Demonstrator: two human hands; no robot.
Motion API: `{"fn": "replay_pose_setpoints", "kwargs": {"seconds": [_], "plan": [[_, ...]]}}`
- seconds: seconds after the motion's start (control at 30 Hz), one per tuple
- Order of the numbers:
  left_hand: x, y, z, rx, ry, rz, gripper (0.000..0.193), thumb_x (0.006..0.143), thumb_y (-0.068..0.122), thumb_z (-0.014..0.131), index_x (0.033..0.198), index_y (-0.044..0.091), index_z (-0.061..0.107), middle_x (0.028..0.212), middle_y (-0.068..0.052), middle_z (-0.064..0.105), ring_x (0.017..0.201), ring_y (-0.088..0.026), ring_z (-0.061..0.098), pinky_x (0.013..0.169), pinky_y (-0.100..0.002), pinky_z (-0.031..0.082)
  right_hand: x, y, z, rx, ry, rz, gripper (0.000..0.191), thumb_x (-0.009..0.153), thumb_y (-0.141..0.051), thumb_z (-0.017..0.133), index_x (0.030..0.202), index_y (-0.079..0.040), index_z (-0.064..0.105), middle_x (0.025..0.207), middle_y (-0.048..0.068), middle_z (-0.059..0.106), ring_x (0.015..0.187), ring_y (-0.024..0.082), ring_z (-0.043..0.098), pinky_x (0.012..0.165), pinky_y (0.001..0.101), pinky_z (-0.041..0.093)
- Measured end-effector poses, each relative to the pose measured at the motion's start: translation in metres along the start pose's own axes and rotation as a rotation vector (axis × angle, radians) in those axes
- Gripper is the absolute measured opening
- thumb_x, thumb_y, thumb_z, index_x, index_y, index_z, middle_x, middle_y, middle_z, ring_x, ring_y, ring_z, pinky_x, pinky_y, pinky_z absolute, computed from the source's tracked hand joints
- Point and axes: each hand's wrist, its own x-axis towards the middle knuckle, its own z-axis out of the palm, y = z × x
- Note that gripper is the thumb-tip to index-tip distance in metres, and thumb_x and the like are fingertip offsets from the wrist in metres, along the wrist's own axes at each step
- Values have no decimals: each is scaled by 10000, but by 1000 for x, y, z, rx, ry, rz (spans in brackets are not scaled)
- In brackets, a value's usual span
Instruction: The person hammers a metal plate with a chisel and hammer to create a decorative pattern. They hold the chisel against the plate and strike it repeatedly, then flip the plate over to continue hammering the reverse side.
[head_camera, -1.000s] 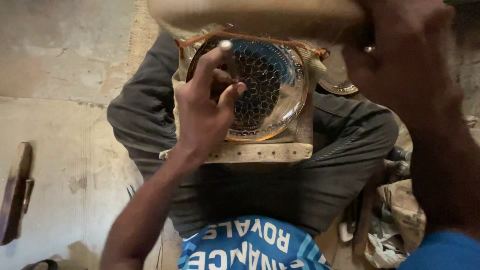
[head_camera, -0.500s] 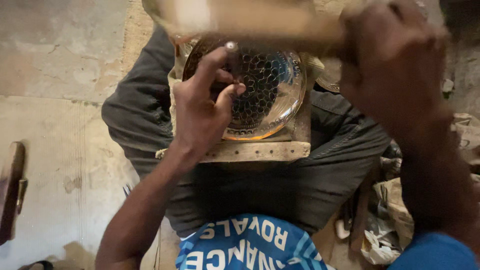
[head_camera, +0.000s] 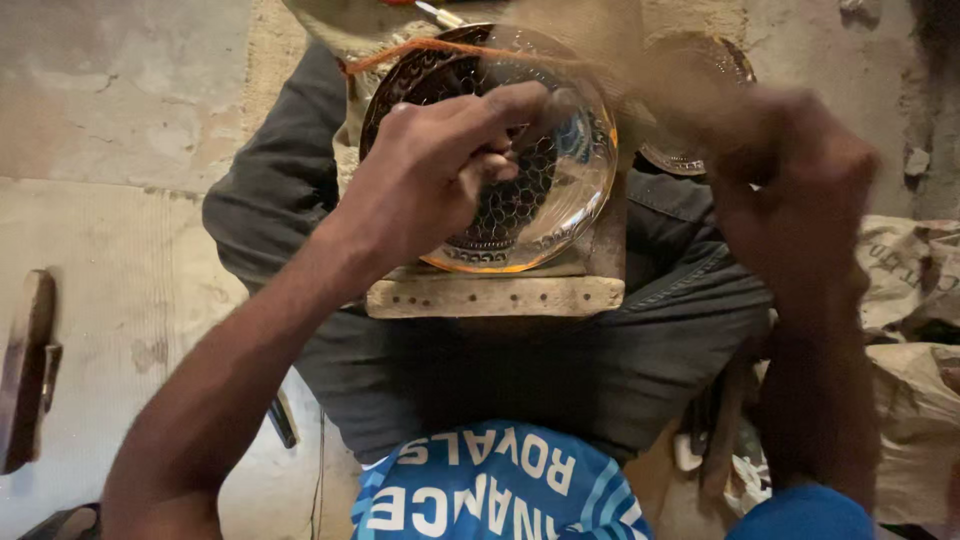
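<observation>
A dark, flat wooden piece (head_camera: 28, 370) lay on the pale concrete floor (head_camera: 120, 130) at the far left. Crumpled tan sacks (head_camera: 915, 330) were heaped at the right. Beyond the knee, a second round patterned metal plate (head_camera: 700, 110) rested near the rough wall.

Round metal dish (head_camera: 560, 215) on wooden block (head_camera: 495, 296) across your lap. Your left hand (head_camera: 430, 175) over dish; right hand (head_camera: 790, 180) right of it. Sacks (head_camera: 910, 330) far right.

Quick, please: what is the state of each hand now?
Left hand: fingers pinched on a small tool, on the round patterned metal plate.
Right hand: blurred; cannot be told.
</observation>
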Motion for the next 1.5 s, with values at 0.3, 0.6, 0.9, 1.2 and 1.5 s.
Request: {"fn": "replay_pose_setpoints", "kwargs": {"seconds": [0.3,0.6,0.9,1.2,1.5], "plan": [[23,2,-3,-8,-141,174,589,885,-153,610,1390,147,632,1068,-148,783,841,-212,787,671,-359,656,-61,-25,15,216,141,444,352,958,-66,746,1224,-3,525,1008,114,652,907,216,678,831,333,537],[37,17,-13,132,-401,31,718,807,-130,638,1412,255,609,858,-121,782,665,-252,737,609,-464,595,-107,-11,31,70,94,366,267,1012,-26,736,1231,-3,586,1047,178,656,974,317,644,888,381,532],[19,3,-26,-129,-64,257,383,901,-92,692,1201,129,604,1007,-137,757,855,-235,755,736,-405,638,-119,-19,28,40,-101,578,404,970,-226,768,1256,-18,574,965,187,666,869,320,669,789,433,519],[-78,-43,-70,-482,615,-196,390,1085,-51,728,1380,9,481,1041,-181,733,978,-244,784,914,-370,715,-143,-45,42,-87,-108,394,383,847,-210,801,1149,-28,651,1030,177,687,936,330,656,816,401,512],[-118,-42,-4,-793,891,-353,457,1024,-125,692,1412,-12,479,1027,-179,727,947,-213,717,902,-341,612,-49,-78,39,476,44,691,171,1040,-165,680,1126,-21,713,909,24,692,788,54,571,715,238,477]]}}
